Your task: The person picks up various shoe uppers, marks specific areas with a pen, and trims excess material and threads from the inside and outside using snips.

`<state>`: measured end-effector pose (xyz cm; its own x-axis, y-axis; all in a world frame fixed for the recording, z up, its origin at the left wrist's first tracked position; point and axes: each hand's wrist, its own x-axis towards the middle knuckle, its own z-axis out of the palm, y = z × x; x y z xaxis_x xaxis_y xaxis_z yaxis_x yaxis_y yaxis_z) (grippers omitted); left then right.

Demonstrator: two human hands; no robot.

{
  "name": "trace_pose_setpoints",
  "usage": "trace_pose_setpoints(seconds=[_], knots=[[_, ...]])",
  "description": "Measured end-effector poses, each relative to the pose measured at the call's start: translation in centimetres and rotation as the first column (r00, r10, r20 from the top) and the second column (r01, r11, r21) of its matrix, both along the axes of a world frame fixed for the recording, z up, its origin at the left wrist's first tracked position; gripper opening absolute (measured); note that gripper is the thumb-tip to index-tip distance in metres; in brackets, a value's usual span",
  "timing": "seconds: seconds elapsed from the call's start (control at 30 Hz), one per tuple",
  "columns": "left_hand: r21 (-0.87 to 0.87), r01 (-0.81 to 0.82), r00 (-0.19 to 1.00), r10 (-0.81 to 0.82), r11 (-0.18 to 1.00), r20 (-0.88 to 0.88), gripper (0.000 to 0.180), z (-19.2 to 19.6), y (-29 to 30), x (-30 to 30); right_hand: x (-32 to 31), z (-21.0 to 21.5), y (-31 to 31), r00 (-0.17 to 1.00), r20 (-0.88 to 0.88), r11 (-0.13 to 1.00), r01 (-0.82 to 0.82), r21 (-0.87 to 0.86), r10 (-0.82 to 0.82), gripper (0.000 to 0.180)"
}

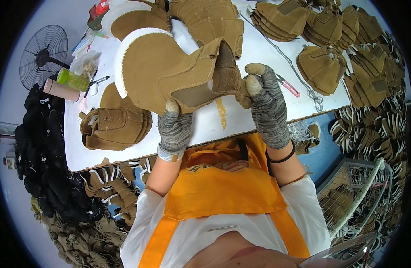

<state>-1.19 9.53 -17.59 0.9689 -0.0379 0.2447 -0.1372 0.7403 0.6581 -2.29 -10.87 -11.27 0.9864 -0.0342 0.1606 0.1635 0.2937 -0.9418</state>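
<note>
Both my hands, in grey knitted gloves with bare-looking tan fingertips, hold up a brown suede boot upper (147, 73) above the white table. A white band is stitched along its curved toe edge, and a dark elastic panel sits at its side. My left hand (176, 129) grips the lower edge, thumb on top, its other fingers hidden beneath. My right hand (269, 107) pinches the upper's edge at the ankle opening, on the right. Below and left of my left hand lies a small stack of matching brown uppers (117, 129).
More brown uppers (210, 20) cover the table's (111, 156) far side, with stacks (321, 67) at right. Pink-handled snips (290, 88) lie near a grey cord (299, 73). A green-lidded cup (73, 80) and a fan (43, 58) stand left. A wire cart (355, 192) is at lower right.
</note>
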Motion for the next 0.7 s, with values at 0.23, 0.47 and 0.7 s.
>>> trace_pose_setpoints(seconds=[0.23, 0.47, 0.7], knots=[[-0.174, 0.102, 0.989, -0.119, 0.979, -0.088, 0.064, 0.4, 0.9, 0.2, -0.6, 0.1, 0.6, 0.993, 0.104, 0.998, -0.060, 0.015, 0.058, 0.034], [-0.454, 0.193, 0.936, -0.302, 0.870, -0.180, 0.055, 0.6, 0.9, 0.1, -1.1, 0.8, 0.8, 0.988, 0.085, 0.992, -0.124, -0.030, 0.126, 0.035], [-0.528, 0.234, 0.889, -0.399, 0.816, -0.223, 0.057, -0.2, 0.8, 0.0, -1.3, 1.3, 0.7, 0.984, 0.062, 0.985, -0.164, -0.060, 0.167, 0.036]])
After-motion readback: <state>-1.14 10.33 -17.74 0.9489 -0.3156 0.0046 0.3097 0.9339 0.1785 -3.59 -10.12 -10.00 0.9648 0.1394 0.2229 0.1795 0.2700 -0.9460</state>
